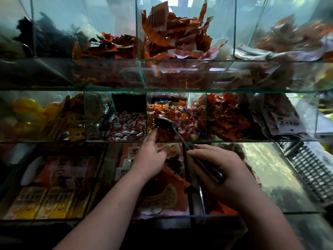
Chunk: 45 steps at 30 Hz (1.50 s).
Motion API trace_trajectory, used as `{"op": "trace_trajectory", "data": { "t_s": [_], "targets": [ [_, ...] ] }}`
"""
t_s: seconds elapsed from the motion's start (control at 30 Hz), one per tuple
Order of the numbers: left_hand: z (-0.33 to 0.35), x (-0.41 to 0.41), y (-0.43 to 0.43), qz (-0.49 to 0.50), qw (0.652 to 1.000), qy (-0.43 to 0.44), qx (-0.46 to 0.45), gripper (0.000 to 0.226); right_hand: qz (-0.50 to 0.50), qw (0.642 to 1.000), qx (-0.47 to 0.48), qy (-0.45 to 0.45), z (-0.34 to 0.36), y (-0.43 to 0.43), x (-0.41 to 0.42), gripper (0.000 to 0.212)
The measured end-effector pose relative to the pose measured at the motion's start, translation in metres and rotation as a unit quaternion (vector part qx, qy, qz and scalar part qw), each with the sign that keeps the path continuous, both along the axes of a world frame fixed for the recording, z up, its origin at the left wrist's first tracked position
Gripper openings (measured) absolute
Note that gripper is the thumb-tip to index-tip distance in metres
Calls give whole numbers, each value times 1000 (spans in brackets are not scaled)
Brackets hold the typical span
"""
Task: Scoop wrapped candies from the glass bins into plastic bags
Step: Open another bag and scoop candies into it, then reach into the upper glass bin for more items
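Three tiers of glass bins.

- **Middle tier:** the centre bin (180,141) holds mixed candies (182,114) in bright wrappers. The bin at its 9 o'clock holds red-and-white candies (129,125). At its 3 o'clock are red packets (227,118).
- **Top tier, 12 o'clock:** orange packets (173,31).
- **Right hand** (221,165): grips the spoon (171,126) by its dark handle. The bowl points to 11 o'clock, over the mixed candies.
- **Left hand** (150,156): open, fingers straight, index tip just beside the bowl at the bin's front lip.
- **Room:** the glass shelf (108,91) sits close above and dividers stand on both sides, so the opening is narrow.
- **At 3 o'clock:** a wire basket (310,170).
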<state>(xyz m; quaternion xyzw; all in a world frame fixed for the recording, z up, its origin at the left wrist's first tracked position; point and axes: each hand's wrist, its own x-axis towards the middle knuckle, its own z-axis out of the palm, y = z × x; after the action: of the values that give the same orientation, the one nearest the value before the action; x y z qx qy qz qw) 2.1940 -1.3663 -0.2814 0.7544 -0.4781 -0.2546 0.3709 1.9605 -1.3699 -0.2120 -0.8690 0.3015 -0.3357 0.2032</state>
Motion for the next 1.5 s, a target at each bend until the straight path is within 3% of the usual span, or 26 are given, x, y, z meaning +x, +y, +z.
{"op": "trace_trajectory", "data": {
  "t_s": [0.17, 0.3, 0.37, 0.47, 0.5, 0.57, 0.67, 0.8, 0.87, 0.9, 1.0, 1.07, 1.13, 1.17, 1.23, 1.3, 1.4, 1.5],
  "targets": [
    [7, 0, 0, -43, 998, -40, 16, 79, -49, 996, -25, -72, 2, 5, -2, 26],
    [21, -3, 10, -25, 997, 72, -11, 62, -123, 966, -5, -226, 8, 22, -5, 18],
    [25, -8, 20, -36, 996, 72, -42, 47, -155, 934, 50, -320, 9, 32, -9, 14],
    [34, -19, 33, -58, 992, 94, -66, 30, -202, 846, 208, -447, 13, 46, -9, 43],
    [37, -24, 34, -67, 990, 109, -61, 28, -217, 822, 234, -471, 15, 50, -6, 42],
    [46, -38, 35, -104, 980, 168, -31, 34, -241, 788, 265, -501, 19, 55, 2, 17],
    [57, -65, 36, -134, 907, 399, 11, 44, -219, 730, 372, -530, 20, 65, 11, 19],
    [62, -89, 52, -77, 786, 613, -26, 32, -178, 711, 445, -515, 19, 82, 11, 27],
    [61, -87, 70, -49, 752, 656, -48, 31, -158, 713, 467, -499, 20, 89, 9, 25],
    [61, -82, 77, -35, 754, 653, -57, 33, -143, 718, 476, -487, 20, 91, 9, 28],
    [66, -44, 84, 26, 805, 589, -63, 31, -99, 741, 500, -438, 24, 94, 19, 44],
    [73, -6, 75, 60, 838, 540, -46, 21, -86, 767, 496, -397, 25, 90, 35, 29],
    [80, 28, 63, 77, 865, 495, -21, 17, -92, 825, 483, -277, 23, 80, 62, 13],
    [81, 42, 56, 79, 875, 477, -12, 16, -82, 839, 494, -215, 22, 73, 80, 17],
    [79, 63, 45, 89, 886, 456, -7, 18, -37, 810, 560, -169, 18, 58, 117, 22],
    [75, 79, 40, 123, 887, 445, -26, 23, -25, 778, 600, -187, 13, 41, 154, 19],
    [66, 99, 52, 202, 883, 413, -97, 21, -51, 805, 570, -154, 4, 6, 204, 20],
    [49, 107, 78, 220, 871, 418, -134, 17, -108, 848, 512, -84, -5, -33, 249, 34]
  ]
}}
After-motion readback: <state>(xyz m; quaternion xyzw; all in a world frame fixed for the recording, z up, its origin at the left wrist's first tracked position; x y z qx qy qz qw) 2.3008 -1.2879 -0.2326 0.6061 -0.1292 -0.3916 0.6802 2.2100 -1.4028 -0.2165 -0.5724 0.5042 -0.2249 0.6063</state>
